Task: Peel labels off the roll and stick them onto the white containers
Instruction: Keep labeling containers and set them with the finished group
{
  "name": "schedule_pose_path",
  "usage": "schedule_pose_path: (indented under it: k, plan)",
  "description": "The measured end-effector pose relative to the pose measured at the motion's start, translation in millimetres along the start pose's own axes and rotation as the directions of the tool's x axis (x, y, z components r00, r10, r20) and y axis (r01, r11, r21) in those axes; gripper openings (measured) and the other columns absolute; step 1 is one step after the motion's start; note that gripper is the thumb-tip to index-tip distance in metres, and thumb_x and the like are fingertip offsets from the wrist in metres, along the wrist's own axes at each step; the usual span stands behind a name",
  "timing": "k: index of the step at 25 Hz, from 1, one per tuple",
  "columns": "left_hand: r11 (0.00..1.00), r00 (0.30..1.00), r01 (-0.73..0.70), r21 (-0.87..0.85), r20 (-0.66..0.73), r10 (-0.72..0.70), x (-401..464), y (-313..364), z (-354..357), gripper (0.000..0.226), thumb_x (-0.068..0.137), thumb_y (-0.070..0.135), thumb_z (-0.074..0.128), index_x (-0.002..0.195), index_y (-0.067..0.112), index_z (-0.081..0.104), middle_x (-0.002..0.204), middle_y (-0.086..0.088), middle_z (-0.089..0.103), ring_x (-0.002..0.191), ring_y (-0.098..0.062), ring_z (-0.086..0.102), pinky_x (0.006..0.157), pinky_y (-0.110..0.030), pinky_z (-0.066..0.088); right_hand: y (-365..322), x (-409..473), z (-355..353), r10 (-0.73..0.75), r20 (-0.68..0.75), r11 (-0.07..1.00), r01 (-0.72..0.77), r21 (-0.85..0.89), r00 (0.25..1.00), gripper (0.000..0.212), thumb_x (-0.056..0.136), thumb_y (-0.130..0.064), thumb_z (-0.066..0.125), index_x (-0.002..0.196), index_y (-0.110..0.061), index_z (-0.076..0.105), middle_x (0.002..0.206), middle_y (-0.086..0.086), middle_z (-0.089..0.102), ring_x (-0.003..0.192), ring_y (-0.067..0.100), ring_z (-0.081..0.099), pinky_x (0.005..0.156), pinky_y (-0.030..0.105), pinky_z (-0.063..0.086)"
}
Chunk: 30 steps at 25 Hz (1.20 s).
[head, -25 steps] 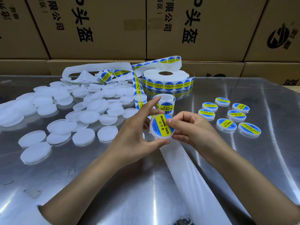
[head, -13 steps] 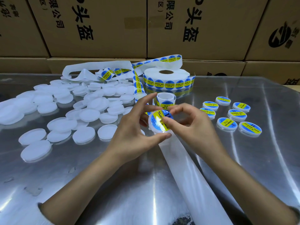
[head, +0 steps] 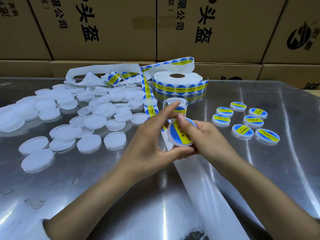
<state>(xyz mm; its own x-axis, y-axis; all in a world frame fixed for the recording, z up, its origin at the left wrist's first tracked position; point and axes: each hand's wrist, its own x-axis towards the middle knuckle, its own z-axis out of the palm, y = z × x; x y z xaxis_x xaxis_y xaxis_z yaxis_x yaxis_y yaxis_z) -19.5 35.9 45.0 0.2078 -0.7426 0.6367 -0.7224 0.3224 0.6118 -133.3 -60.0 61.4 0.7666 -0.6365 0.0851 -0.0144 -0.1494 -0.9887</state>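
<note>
A round white container (head: 174, 135) with a blue and yellow label on its face is held tilted between both hands above the table. My left hand (head: 152, 139) grips its rim, thumb under it and fingers over the far side. My right hand (head: 206, 137) cups it from the right while its thumb presses on the label. The label roll (head: 178, 84) stands at the back, and its strip of labels (head: 149, 99) runs down toward my hands. Bare backing paper (head: 207, 196) trails toward me.
Several unlabelled white containers (head: 90, 122) lie spread over the left of the shiny metal table (head: 285, 179). Several labelled containers (head: 249, 120) sit in a group at the right. Cardboard boxes (head: 112, 26) wall off the back.
The container has turned and tilted in my hands, its label now facing more upward. My right thumb has slid across the label, and both hands have shifted slightly to the right.
</note>
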Motion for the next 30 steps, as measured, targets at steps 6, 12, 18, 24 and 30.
schedule_pose_path:
  k: [6,12,18,24,30]
  plan:
    - [0.966,0.984,-0.118,0.229,0.155,0.084,-3.0,-8.3,9.0,0.046,0.095,0.024,0.05,0.138,0.012,0.045,0.146,0.004,0.04,0.14,-0.01,0.03,0.115,-0.022,0.023,4.2,1.6,1.2,0.164,-0.105,0.967,-0.139,0.213,0.981,0.059,0.091,-0.06,0.035,0.071,-0.017,0.071,0.059,0.005,0.068,0.052,0.013,0.066,0.046,0.021,0.05]
    - [0.877,0.916,-0.377,0.298,-0.021,0.401,-2.2,-10.5,10.0,0.021,0.086,0.007,0.065,0.106,0.005,0.071,0.113,-0.007,0.068,0.11,-0.02,0.064,0.092,-0.038,0.053,7.1,5.2,1.0,0.176,-0.099,0.954,-0.145,0.262,0.979,0.05,0.095,-0.049,0.043,0.07,-0.014,0.07,0.056,0.0,0.065,0.049,0.007,0.062,0.048,0.019,0.05]
    - [0.8,0.874,-0.446,0.402,0.006,0.485,-6.8,-15.7,10.8,0.011,0.082,0.007,0.069,0.091,0.008,0.077,0.101,-0.003,0.073,0.095,-0.016,0.07,0.076,-0.034,0.058,11.6,7.5,-2.8,0.173,-0.092,0.96,-0.148,0.237,0.98,0.043,0.099,-0.036,0.041,0.08,-0.009,0.069,0.064,0.005,0.066,0.053,0.008,0.062,0.053,0.019,0.053]
    - [0.848,0.91,-0.346,0.402,-0.078,0.408,-5.9,-19.0,0.9,0.012,0.085,0.015,0.065,0.088,0.012,0.076,0.086,0.004,0.074,0.077,-0.009,0.069,0.062,-0.029,0.056,22.2,20.4,-24.9,0.168,-0.44,0.985,-0.134,0.108,0.882,0.043,0.1,-0.032,0.042,0.071,-0.007,0.061,0.059,0.005,0.059,0.046,0.007,0.055,0.049,0.017,0.045]
    - [0.888,0.989,0.126,0.442,0.014,-0.148,-3.7,-34.1,-6.6,0.006,0.082,0.022,0.068,0.084,0.025,0.074,0.078,0.015,0.07,0.067,-0.003,0.06,0.064,-0.033,0.052,41.3,29.2,-51.6,-0.002,-0.457,0.795,-0.276,-0.541,0.89,0.027,0.097,-0.016,0.043,0.116,-0.013,0.063,0.116,0.009,0.063,0.106,0.026,0.055,0.086,0.031,0.04]
